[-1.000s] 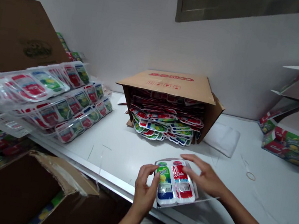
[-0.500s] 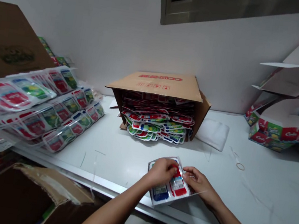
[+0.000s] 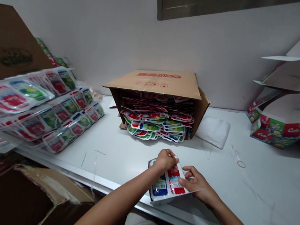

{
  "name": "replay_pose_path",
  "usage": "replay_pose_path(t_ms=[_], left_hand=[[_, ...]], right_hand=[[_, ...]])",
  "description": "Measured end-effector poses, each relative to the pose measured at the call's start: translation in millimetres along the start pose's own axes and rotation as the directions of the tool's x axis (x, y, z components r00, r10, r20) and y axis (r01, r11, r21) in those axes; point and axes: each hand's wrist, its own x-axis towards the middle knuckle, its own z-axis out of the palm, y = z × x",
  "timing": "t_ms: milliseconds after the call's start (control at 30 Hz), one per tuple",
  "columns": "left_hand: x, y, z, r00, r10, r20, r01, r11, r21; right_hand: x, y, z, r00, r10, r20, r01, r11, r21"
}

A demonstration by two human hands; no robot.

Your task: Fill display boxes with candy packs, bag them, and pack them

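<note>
A small white carton (image 3: 164, 196) sits near the table's front edge, its top uncovered. Inside lie flat printed packets, among them a red one (image 3: 175, 186) and a blue one (image 3: 160, 187). My left hand (image 3: 165, 161) reaches over the far end, fingers curled on the white side flap by the far corner; its fingertips are partly hidden. At the right side, my right hand (image 3: 196, 182) has its thumb over that flap and its fingers bent round the outside.
Behind the carton, a brown cardboard box (image 3: 154, 82) lies with its packet-filled mouth facing me. Plastic-wrapped packet strips (image 3: 61, 118) are piled at left, above an open brown carton (image 3: 51, 184). Printed display boxes (image 3: 283, 128) stand at right, and a folded white sheet (image 3: 212, 131) lies nearer the middle.
My left hand has shifted from over the packets to the carton's far corner. The white side flap now leans inward over the red packet's edge. My right hand stays at that side.
</note>
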Motion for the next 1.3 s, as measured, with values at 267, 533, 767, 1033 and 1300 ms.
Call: replay_pose_path(t_ms=[267, 533, 767, 1033, 1300], left_hand=[[-18, 10, -5.8, 0.918, 0.338, -0.209, -0.31, 0.938, 0.156], [-58, -46, -61.3, 0.781, 0.265, -0.565, -0.348, 0.936, -0.042], [-72, -94, -28.0, 0.937, 0.033, -0.346, -0.295, 0.606, -0.739], [-57, -91, -19.3, 0.804, 0.082, -0.588, -0.303, 0.908, -0.288], [-75, -84, -41.9, 0.784, 0.438, -0.44, -0.381, 0.899, 0.216]], right_hand=[[-4, -12, -7, 0.981, -0.186, 0.053, 0.193, 0.924, -0.33], [-6, -11, -8, 0.971, -0.178, 0.163, 0.221, 0.927, -0.303], [-1, -28, -12, 0.963, -0.129, 0.236, 0.226, 0.865, -0.448], [-3, -35, -8, 0.957, -0.091, 0.275, 0.227, 0.824, -0.519], [-14, -48, -17, 0.912, -0.09, 0.401, 0.305, 0.802, -0.513]])
